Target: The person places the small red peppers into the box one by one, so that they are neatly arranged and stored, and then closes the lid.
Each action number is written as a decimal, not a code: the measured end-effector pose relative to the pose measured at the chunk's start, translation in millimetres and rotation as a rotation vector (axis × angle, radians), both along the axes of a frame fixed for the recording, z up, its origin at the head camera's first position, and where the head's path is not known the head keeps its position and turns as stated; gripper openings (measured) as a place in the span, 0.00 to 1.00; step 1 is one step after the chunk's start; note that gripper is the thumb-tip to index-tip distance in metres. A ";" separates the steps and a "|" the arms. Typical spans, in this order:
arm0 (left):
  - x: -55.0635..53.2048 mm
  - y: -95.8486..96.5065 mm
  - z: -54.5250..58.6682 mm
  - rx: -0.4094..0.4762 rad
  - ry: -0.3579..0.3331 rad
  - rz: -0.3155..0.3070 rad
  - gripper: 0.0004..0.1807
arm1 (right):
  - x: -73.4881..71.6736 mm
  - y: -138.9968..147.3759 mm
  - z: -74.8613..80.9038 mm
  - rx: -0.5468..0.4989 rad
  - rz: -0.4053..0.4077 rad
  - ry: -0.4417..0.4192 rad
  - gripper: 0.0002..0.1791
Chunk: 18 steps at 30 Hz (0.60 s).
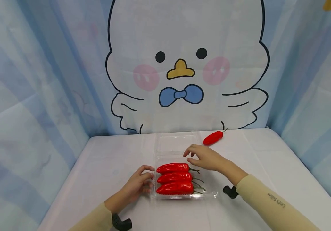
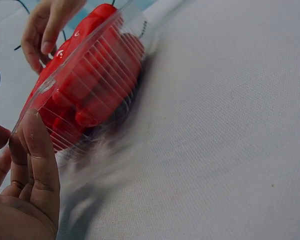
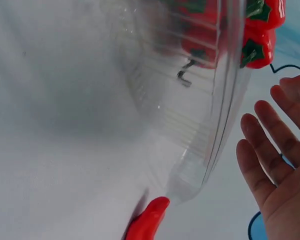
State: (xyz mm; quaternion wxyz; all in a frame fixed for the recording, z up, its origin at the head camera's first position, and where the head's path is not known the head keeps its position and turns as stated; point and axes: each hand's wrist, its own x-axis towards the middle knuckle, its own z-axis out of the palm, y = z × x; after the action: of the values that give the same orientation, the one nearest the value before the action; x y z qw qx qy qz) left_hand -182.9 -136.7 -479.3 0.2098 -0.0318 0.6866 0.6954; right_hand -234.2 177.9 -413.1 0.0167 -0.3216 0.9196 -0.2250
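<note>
A clear plastic clamshell box (image 1: 207,194) lies with its lid (image 1: 177,143) folded back, away from the person. Three red chili peppers (image 1: 174,177) with green stems lie side by side on top in it; more red shapes show beneath them through the wall in the left wrist view. My left hand (image 1: 139,183) pinches the box's left rim between thumb and finger. Over the back right part of the box hovers my right hand (image 1: 204,157), its fingers spread and bent slightly, holding nothing. Another red chili pepper (image 1: 213,138) lies on the table behind the right hand.
A white-covered table (image 1: 113,160) carries everything. Behind it hangs a curtain (image 1: 182,32) printed with a cartoon bird, and blue and white curtains (image 1: 24,112) close in both sides. Black wrist cameras (image 1: 230,192) sit below the sleeves.
</note>
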 end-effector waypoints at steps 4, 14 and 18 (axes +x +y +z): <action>0.4 -0.2 0.9 -0.004 0.000 0.000 0.20 | -8.7 9.7 -3.7 -0.015 -0.030 0.007 0.12; 0.3 -0.8 0.3 0.002 -0.001 -0.004 0.20 | -28.8 33.7 -6.8 -0.100 -0.055 0.005 0.14; 0.2 -0.1 1.3 0.002 -0.007 0.001 0.20 | -36.9 45.2 -10.7 -0.110 -0.094 0.021 0.14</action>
State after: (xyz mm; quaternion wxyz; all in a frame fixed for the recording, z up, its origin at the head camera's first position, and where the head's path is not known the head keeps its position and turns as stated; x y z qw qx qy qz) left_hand -182.8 -136.7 -478.0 0.2120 -0.0345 0.6852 0.6959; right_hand -271.1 223.1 -423.9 -0.0214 -0.2810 0.9200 -0.2725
